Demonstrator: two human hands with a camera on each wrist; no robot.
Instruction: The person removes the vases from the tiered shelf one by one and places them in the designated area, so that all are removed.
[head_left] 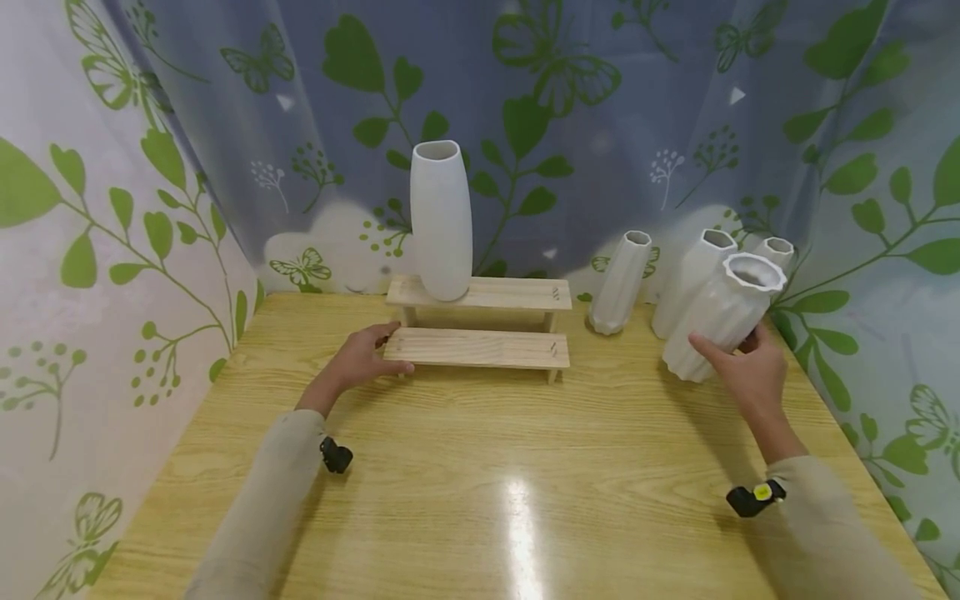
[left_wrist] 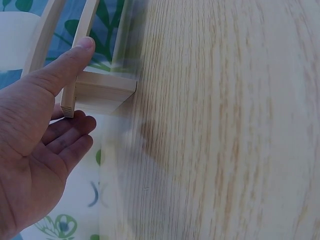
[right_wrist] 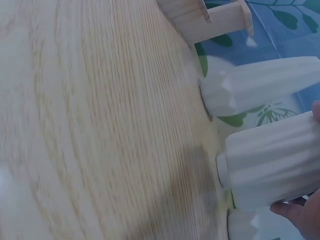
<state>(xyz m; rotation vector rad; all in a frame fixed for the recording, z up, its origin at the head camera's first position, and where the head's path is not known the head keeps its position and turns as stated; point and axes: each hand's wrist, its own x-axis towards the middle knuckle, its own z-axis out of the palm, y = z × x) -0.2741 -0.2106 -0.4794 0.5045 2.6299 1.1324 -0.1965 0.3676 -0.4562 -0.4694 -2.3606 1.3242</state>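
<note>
My left hand (head_left: pixel 362 357) grips the left end of a two-tier wooden display stand (head_left: pixel 477 347). In the left wrist view, the thumb (left_wrist: pixel 67 65) lies along the lower board and the other fingers are at its end and underside. On the upper tier stands a tall white vase (head_left: pixel 442 221). My right hand (head_left: pixel 753 375) holds a wide white ribbed vase (head_left: pixel 716 321) with a scalloped rim, thumb on its left side and fingers on the right. The vase leans to the right, its base close over the table in the right wrist view.
A slim white vase (head_left: pixel 621 283) stands right of the stand. Behind the held vase are another white vase (head_left: pixel 693 271) and a narrower one (head_left: pixel 776 247), both partly hidden. Leaf-patterned curtains (head_left: pixel 600 100) enclose the wooden table (head_left: pixel 450 467) at the back and sides.
</note>
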